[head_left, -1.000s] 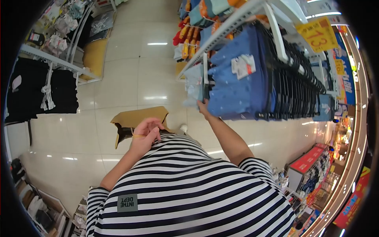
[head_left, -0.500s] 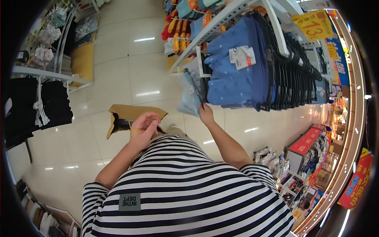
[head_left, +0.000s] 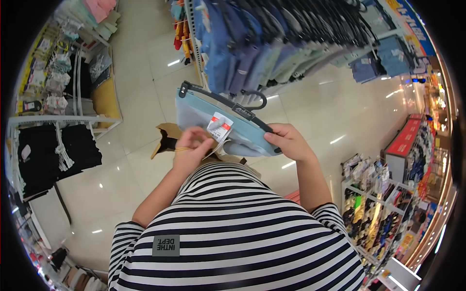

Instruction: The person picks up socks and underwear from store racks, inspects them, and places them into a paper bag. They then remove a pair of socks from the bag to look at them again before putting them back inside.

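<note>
My right hand (head_left: 290, 141) grips one end of a black clip hanger (head_left: 221, 101), thumb on top. A light blue garment (head_left: 194, 107) hangs from the hanger in front of my chest; its exact kind I cannot make out. A white and red price tag (head_left: 220, 127) lies on the garment. Close to the tag is my left hand (head_left: 191, 145), its fingers loosely curled and apart, slightly blurred. A yellowish cord circles my left wrist. Below and behind the garment is a brown paper bag (head_left: 168, 130), partly hidden.
Ahead stands a rack of blue and green garments (head_left: 242, 48) on black hangers. Black garments (head_left: 36, 155) hang from a white rack at left. A display of small goods (head_left: 374, 203) and a red-topped stand (head_left: 404, 137) are at right. The floor (head_left: 121, 184) is pale tile.
My right hand has brought the hanger and light blue garment from beside the rack to my chest, turning the garment flat. My left hand has come near its tag. The view has shifted.
</note>
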Tool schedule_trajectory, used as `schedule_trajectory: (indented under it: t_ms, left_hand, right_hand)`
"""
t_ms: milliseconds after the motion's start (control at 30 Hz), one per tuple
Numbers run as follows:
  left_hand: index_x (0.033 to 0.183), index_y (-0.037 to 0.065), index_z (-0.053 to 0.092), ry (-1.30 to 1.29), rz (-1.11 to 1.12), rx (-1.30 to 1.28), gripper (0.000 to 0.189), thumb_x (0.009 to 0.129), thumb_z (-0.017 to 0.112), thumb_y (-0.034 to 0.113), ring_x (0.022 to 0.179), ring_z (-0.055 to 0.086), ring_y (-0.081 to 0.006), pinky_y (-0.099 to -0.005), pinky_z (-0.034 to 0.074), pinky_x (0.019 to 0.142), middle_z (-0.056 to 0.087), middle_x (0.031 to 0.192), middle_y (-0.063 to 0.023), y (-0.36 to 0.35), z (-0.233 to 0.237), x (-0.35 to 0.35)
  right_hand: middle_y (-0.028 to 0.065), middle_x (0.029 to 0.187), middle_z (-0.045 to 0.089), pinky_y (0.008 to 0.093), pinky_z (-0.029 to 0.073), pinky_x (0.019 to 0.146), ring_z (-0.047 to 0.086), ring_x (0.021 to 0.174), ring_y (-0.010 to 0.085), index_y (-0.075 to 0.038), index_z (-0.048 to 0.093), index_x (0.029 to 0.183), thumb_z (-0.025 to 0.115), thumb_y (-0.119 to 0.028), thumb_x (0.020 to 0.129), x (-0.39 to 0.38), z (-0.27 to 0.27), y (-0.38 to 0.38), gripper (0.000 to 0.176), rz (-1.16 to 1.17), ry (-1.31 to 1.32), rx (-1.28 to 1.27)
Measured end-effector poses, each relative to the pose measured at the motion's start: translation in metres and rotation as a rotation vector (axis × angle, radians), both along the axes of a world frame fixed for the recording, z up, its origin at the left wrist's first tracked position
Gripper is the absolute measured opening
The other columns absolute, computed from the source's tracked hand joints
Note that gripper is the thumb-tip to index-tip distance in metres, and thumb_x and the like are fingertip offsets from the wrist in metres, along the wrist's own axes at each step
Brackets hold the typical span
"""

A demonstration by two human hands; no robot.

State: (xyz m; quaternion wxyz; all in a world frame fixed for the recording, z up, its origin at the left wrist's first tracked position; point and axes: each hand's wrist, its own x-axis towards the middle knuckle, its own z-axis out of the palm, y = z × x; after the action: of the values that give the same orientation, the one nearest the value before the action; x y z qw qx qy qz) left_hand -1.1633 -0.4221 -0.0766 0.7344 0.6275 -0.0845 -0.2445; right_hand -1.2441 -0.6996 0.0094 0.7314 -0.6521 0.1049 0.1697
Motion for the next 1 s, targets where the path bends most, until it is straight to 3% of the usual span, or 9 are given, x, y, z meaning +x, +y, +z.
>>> schedule_trajectory:
  t_ms: [100,200,300,467,600,700,833,933,1000]
  left_hand:
    - [0.090,0.006,0.054,0.107,-0.174,-0.003,0.018,0.083,0.070,0.003,0.053,0.043,0.0001,-0.0161,0.034,0.049,0.049,0.061,0.0072,-0.028,0.022,-0.029]
    - [0.086,0.006,0.053,-0.208,-0.148,0.170,0.019,0.082,0.071,0.003,0.054,0.040,-0.0001,-0.0158,0.033,0.050,0.043,0.060,0.0089,-0.041,0.016,-0.038]
    - [0.099,0.007,0.052,-0.074,-0.225,0.002,0.025,0.082,0.071,0.002,0.060,0.041,-0.0003,-0.0148,0.034,0.055,0.045,0.071,0.0056,-0.050,0.031,-0.046]
    - [0.108,0.004,0.051,0.106,-0.419,-0.258,0.034,0.081,0.071,0.003,0.064,0.048,-0.0061,-0.0185,0.040,0.059,0.051,0.082,0.0005,-0.062,0.044,-0.060]
    - [0.097,0.004,0.055,0.045,-0.168,0.301,0.027,0.080,0.072,0.017,0.073,0.055,-0.0113,-0.0249,0.045,0.059,0.056,0.082,-0.0022,-0.063,0.061,-0.061]
    - [0.094,0.002,0.056,0.146,0.007,0.023,0.016,0.079,0.056,0.005,0.079,0.059,-0.0155,-0.0277,0.048,0.067,0.060,0.087,-0.0072,-0.063,0.088,-0.056]
    - [0.087,0.003,0.059,-0.111,0.146,0.173,0.013,0.079,0.051,0.010,0.090,0.056,-0.0156,-0.0284,0.042,0.086,0.057,0.087,-0.0038,-0.027,0.104,-0.034]
    - [0.078,-0.002,0.059,-0.164,0.198,0.197,0.010,0.079,0.052,0.005,0.092,0.054,-0.0171,-0.0304,0.040,0.089,0.054,0.091,-0.0069,0.015,0.105,-0.010]
    - [0.089,-0.005,0.062,-0.121,0.113,0.149,0.016,0.080,0.051,0.004,0.096,0.054,-0.0183,-0.0304,0.037,0.093,0.057,0.099,-0.0090,0.037,0.115,0.006]
  right_hand:
    - [0.0020,0.105,0.061,0.0240,0.045,0.082,0.054,0.093,0.0079,0.003,0.055,0.123,0.059,-0.010,0.090,-0.029,0.001,-0.003,0.036,-0.003,-0.013,0.236]
    - [0.0031,0.112,0.058,0.0264,0.044,0.088,0.053,0.099,0.0097,0.003,0.048,0.130,0.060,-0.007,0.087,-0.054,0.009,-0.003,0.045,-0.011,-0.125,0.156]
    - [0.0067,0.114,0.057,0.0290,0.044,0.089,0.053,0.102,0.0132,0.002,0.046,0.132,0.061,-0.006,0.083,-0.081,0.021,0.000,0.052,-0.090,-0.173,0.197]
    - [0.0159,0.112,0.055,0.0346,0.045,0.089,0.056,0.103,0.0281,0.000,0.044,0.131,0.064,-0.017,0.080,-0.100,0.034,0.024,0.058,0.141,-0.483,-0.400]
    - [0.0147,0.112,0.053,0.0355,0.045,0.088,0.055,0.103,0.0306,-0.003,0.043,0.135,0.067,-0.032,0.081,-0.101,0.032,0.038,0.065,0.214,-0.521,-0.457]
    - [0.0138,0.110,0.056,0.0344,0.046,0.088,0.058,0.101,0.0286,-0.004,0.051,0.129,0.073,-0.029,0.079,-0.105,0.023,0.045,0.061,0.089,-0.638,-0.330]
    - [0.0123,0.091,0.065,0.0336,0.050,0.080,0.064,0.088,0.0244,-0.001,0.063,0.111,0.075,-0.033,0.077,-0.109,-0.006,0.036,0.048,0.021,-0.561,-0.195]
    - [0.0143,0.097,0.066,0.0319,0.050,0.082,0.064,0.091,0.0224,-0.001,0.064,0.110,0.074,-0.035,0.078,-0.110,-0.018,0.019,0.048,0.134,-0.235,-0.206]
    - [0.0143,0.104,0.065,0.0305,0.051,0.079,0.062,0.093,0.0212,-0.001,0.061,0.117,0.076,-0.030,0.078,-0.105,-0.032,0.018,0.051,0.074,-0.056,-0.236]
